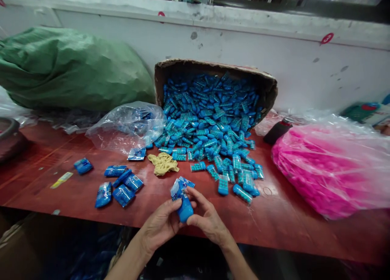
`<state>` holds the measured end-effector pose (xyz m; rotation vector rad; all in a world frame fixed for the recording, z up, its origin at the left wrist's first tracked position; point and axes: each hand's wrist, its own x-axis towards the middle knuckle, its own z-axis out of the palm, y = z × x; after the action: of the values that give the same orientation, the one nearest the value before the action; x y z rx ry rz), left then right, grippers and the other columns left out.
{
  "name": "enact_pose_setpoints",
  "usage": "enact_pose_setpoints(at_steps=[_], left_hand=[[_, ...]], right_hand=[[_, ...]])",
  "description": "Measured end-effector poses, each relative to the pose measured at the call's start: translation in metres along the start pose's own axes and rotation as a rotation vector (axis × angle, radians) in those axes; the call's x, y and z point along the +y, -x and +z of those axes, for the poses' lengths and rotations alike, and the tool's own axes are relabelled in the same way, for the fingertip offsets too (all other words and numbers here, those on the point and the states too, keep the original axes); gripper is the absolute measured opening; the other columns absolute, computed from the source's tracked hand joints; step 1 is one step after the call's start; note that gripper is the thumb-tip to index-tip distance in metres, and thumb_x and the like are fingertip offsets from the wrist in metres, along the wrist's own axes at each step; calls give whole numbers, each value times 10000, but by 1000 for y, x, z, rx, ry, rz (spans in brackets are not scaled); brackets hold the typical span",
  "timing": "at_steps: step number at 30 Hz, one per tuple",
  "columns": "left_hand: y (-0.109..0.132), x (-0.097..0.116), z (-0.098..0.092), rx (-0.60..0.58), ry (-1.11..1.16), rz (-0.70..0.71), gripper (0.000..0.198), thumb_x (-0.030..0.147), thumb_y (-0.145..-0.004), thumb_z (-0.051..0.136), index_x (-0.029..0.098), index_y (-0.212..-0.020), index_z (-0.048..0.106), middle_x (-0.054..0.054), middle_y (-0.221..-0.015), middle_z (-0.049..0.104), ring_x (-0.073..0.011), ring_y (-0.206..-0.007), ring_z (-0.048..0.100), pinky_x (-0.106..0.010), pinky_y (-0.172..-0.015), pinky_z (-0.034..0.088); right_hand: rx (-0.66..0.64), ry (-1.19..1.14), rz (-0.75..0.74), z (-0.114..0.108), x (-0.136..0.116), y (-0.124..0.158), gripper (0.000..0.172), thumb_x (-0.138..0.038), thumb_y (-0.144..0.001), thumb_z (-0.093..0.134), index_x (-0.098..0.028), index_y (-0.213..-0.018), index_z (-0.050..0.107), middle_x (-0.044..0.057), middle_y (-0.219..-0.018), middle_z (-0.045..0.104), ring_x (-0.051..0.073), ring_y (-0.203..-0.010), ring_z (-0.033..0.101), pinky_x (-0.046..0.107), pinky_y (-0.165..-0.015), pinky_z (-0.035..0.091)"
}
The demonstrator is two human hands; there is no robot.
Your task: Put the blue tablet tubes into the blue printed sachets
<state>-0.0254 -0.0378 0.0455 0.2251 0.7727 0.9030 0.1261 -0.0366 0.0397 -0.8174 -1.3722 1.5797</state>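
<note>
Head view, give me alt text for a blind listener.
Left hand and right hand hold a blue packet at a red table. Behind, blue packs spill from a cardboard box between a green sack and pink-filled bag.

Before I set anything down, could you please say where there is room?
The red table is bare along its front edge between the right hand and pink bag, and at left between the dark container and yellow strip. It is crowded before the cardboard box, where blue packs spill out.
</note>
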Motion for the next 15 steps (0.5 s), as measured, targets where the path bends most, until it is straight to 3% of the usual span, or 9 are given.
enact_pose_setpoints(at_steps=[5,15], left_hand=[[5,-14,4,5,20,25,138,154,-760,561,114,-859,649,-82,-811,698,-172,-742,648,-283,-697,503],[4,-41,21,107,120,141,133,239,-729,615,141,-809,657,-42,-740,693,-150,-681,643,-282,-703,510]], right_hand=[[21,106,-2,-2,-2,4,462,-208,-708,635,-294,-1154,550,2,-1088,558,189,-951,535,310,-864,419],[126,311,-129,-1,9,11,385,-287,-791,564,-275,-1175,540,22,-949,629,166,-767,575,282,-748,468]])
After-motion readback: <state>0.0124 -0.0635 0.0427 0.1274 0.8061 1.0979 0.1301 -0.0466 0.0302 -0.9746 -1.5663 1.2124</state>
